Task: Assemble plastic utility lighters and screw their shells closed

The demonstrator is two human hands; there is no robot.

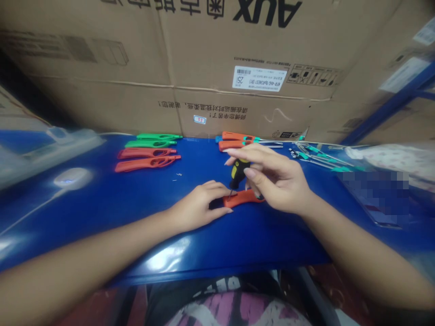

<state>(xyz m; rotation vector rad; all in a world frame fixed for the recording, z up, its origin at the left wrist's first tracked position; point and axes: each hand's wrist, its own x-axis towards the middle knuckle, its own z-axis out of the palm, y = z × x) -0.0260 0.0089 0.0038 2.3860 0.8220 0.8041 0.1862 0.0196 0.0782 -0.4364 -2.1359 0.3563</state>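
My right hand (282,179) grips a short black and yellow screwdriver (239,174), its fingers closed around the handle. The screwdriver's shaft points down onto an orange lighter handle (243,198) lying on the blue table. My left hand (199,206) pinches the left end of that handle between thumb and fingers. Part of the handle's right end is hidden under my right hand. A few tiny metal screws (178,174) lie on the table, left of and beyond my left hand.
Green lighter casings (152,143) and red casings (147,164) lie at the back left. Orange lighters (238,136) rest at the back, metal rods with teal parts (322,156) further right. A large cardboard box (204,54) walls the rear. A white device (73,179) with a cable sits left.
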